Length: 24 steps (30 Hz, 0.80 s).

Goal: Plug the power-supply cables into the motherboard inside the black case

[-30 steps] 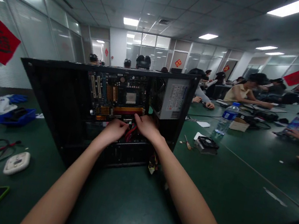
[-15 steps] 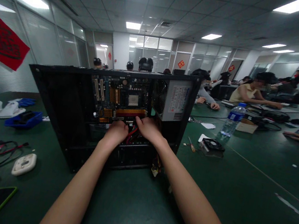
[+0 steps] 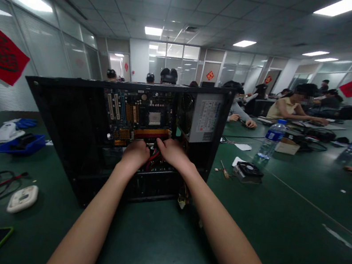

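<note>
Computer case (image 3: 88,131) stands open-sided at twelve o'clock. Left hand (image 3: 136,156), at nine o'clock of the red cables (image 3: 153,159), is curled nearly closed; right hand (image 3: 174,152), at two o'clock, is loosely bent. Fingertip contact is hidden; grip cannot be determined.

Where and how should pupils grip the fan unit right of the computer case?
Probably take the fan unit by opposite sides of its grey block, coming from the near right. It lies with the black fan upward, so its sides could be pinched without touching the top. A bottle stands behind it and a slim tool lies to its left, so this approach looks easiest.
</note>
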Motion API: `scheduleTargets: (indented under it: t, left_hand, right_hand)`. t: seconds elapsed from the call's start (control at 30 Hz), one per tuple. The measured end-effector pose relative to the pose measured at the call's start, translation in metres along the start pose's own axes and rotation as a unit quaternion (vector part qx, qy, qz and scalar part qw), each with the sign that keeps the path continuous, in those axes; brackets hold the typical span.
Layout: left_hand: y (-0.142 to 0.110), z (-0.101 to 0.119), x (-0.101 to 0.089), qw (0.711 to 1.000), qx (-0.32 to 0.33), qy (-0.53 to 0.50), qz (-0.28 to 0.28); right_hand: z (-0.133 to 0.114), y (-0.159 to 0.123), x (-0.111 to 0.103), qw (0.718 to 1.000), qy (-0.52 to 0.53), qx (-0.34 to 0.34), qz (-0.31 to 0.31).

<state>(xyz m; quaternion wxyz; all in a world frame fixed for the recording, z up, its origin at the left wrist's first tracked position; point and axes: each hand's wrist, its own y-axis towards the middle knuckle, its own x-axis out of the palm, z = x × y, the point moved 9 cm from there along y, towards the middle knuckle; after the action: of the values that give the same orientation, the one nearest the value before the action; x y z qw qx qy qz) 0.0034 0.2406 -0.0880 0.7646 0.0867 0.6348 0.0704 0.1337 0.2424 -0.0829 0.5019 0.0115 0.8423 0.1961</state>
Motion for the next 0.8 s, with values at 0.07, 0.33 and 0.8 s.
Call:
scheduleTargets:
  t: [0.07,0.33,0.8]
  left_hand:
    - [0.001,0.001,0.0,1.0,-0.008,0.0,-0.007]
    - [0.007,-0.002,0.01,0.998,0.001,-0.051,-0.022]
    - [-0.001,-0.015,0.011,0.996,-0.005,-0.069,-0.047]
  right_hand:
    - [0.0,0.001,0.001,1.0,-0.008,0.002,0.002]
    - [-0.01,-0.001,0.013,0.995,0.077,-0.059,-0.034]
    - [-0.004,-0.002,0.031,0.97,0.224,-0.026,-0.087]
